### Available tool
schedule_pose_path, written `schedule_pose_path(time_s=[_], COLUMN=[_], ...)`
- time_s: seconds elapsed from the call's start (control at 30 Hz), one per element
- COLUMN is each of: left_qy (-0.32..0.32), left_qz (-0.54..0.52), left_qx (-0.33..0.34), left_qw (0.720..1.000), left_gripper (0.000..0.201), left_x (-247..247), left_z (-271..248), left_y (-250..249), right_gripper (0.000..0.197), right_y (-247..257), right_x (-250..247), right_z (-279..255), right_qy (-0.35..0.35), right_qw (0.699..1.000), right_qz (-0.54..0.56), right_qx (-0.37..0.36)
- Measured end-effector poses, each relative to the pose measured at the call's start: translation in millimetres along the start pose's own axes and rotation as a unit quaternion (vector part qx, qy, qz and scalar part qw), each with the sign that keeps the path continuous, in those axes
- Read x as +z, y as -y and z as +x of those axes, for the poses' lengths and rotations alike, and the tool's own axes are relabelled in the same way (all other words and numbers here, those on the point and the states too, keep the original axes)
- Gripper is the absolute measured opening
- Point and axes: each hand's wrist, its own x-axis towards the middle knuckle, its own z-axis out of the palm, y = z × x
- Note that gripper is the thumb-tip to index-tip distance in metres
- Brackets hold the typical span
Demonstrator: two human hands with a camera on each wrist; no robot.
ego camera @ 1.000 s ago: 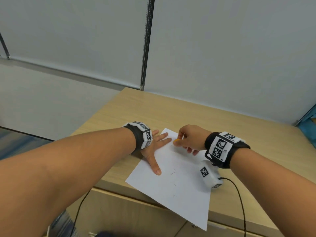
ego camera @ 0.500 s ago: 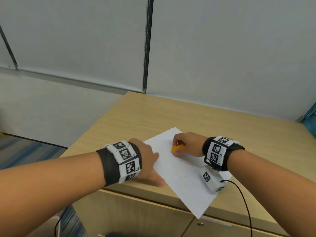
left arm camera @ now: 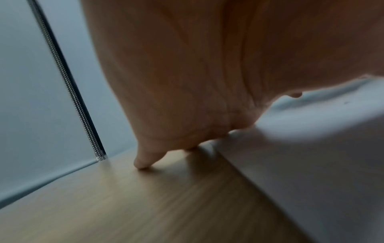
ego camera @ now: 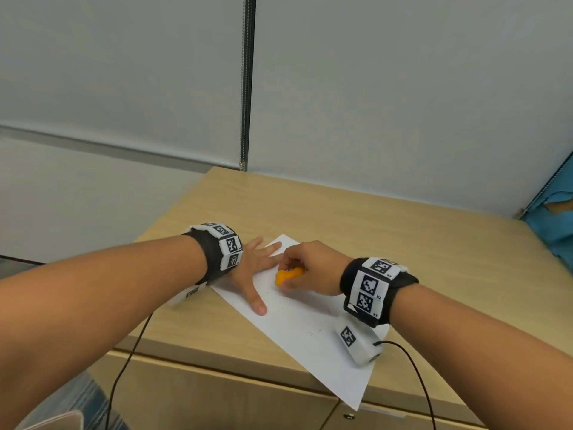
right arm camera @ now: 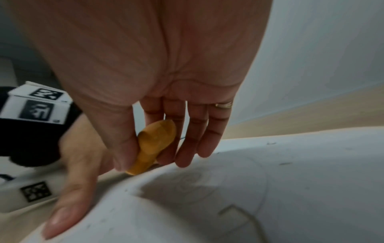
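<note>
left hand [ego camera: 250, 271]: flat, fingers [ego camera: 270, 249] spread | right hand [ego camera: 311, 268]: fingers [right arm camera: 188, 148] pinching

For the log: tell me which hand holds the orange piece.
The right hand pinches the orange piece; the left hand lies flat on the paper.

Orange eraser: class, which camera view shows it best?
Right wrist view: the eraser sits mid-frame, large, pinched by the right hand, its tip on the paper. The head view shows only a small orange patch under that hand. The left wrist view shows none of it.
</note>
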Motion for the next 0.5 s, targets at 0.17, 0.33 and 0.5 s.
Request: schedule_pose_path(time_s=[0.17, 0.33, 0.5], left_qy=[0.01, 0.006, 0.004], left_qz=[-0.004, -0.01, -0.017], left_qx=[0.0, -0.003, -0.006], left_qw=[1.0, 1.0, 1.0], left_gripper=[0.138, 0.136, 0.134], left_x=[11, 10, 13], left_z=[14, 10, 13], left_y=[11, 8, 11], right_gripper=[0.028, 0.023, 0.023], right_y=[18, -1, 21], right_x=[14, -5, 16], right_z=[2, 29, 18], right_qy=[0.059, -0.037, 0.056], right_qw=[0.997, 0.996, 0.998], right_qz=[-0.027, -0.062, -0.031], right_qx=[-0.046, 0.046, -0.021])
